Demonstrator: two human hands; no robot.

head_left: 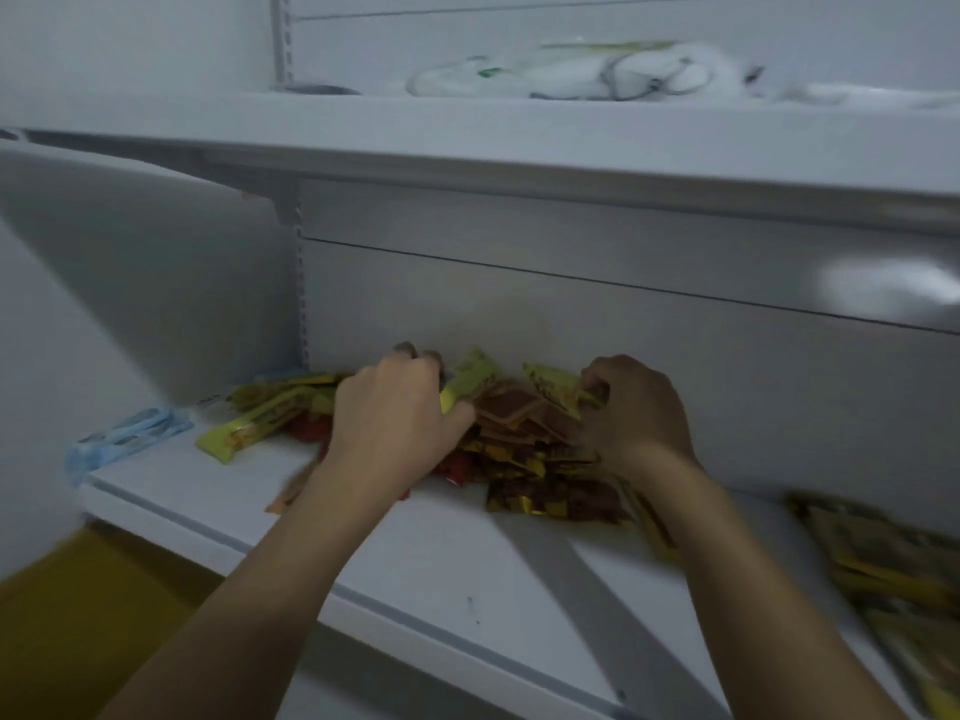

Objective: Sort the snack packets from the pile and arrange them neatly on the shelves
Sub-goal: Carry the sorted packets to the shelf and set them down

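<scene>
Head view: left hand [395, 407] pinches a yellow-green foil packet [470, 381], right hand [631, 407] grips crinkled yellow packets [553, 389]; between them, the loose brown-and-red pile [524, 444] wants separating by colour.

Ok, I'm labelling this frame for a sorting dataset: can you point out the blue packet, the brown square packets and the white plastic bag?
blue packet [124, 438], head view, middle of its wrapper.
brown square packets [511, 410], head view, top packet's face.
white plastic bag [587, 72], head view, crumpled middle on the upper shelf.
</scene>
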